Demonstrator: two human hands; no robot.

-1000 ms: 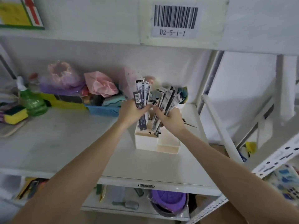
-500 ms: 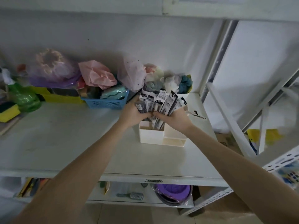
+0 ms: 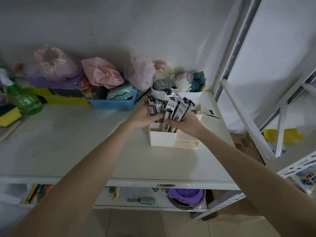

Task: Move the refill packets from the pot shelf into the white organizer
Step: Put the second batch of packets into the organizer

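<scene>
The white organizer [image 3: 161,140] stands on the white shelf [image 3: 71,142], toward its right end. A fanned bunch of black-and-white refill packets [image 3: 177,108] stands upright in its tall back compartment. My left hand [image 3: 143,116] grips the left part of the bunch at the organizer's top. My right hand [image 3: 185,124] grips the right part, with the packet ends reaching down into the compartment. The organizer's low front tray [image 3: 185,144] holds nothing that I can see.
Behind the organizer a white bin [image 3: 193,95] holds bath puffs. A blue basket [image 3: 112,103] and a yellow tray [image 3: 65,98] with bagged items line the back wall. A green spray bottle [image 3: 24,100] and a sponge [image 3: 9,115] sit far left. A purple pot [image 3: 185,196] rests on the lower shelf.
Both hands have lowered the packets from above the organizer down into its back compartment. My view has tilted downward, so the barcode label is out of sight.
</scene>
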